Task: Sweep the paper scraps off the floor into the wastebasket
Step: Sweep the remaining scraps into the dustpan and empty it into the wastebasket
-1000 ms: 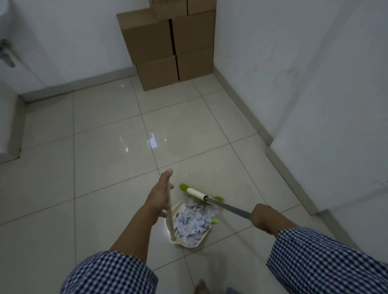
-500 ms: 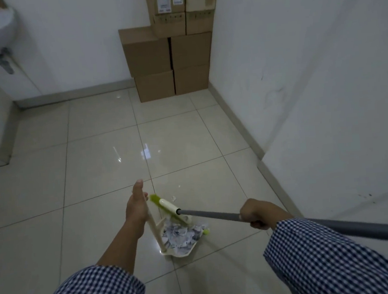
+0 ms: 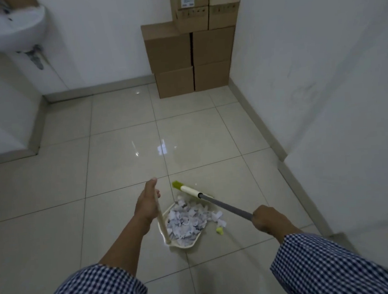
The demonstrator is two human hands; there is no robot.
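Since a moment ago, the broom [image 3: 189,190] head has swung away from my left hand [image 3: 147,204] to the far edge of the dustpan [image 3: 185,244]. That hand wraps round a thin cream stick [image 3: 161,222]. My right hand [image 3: 268,221] grips the smooth gray pole [image 3: 226,206]. Crumpled white paper scraps [image 3: 188,222] fill the flat cream dustpan on shiny tiles [image 3: 123,157], and a few lie just right of it.

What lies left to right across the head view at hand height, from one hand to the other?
In order: left hand → dustpan handle → paper scraps in the dustpan → right hand. The broom crosses over the scraps, so it is left out.
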